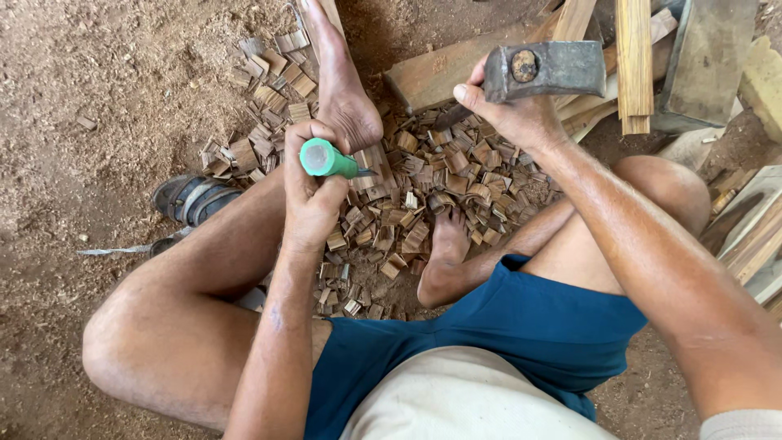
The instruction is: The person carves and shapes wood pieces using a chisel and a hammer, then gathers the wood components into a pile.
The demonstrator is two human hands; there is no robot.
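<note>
My left hand is closed around a chisel with a green handle, held upright over a pile of small wood chips. My right hand grips a hammer just under its grey metal head, raised to the right of the chisel. I sit on the ground with both bare feet in the chips: one foot stretched ahead, just behind the chisel, the other foot tucked in near my blue shorts. The chisel's blade tip is hidden among the chips.
Wooden planks and slats lie stacked at the top right, with a brown board behind the chips. A dark sandal lies by my left leg. Sawdust-covered dirt ground spreads to the left.
</note>
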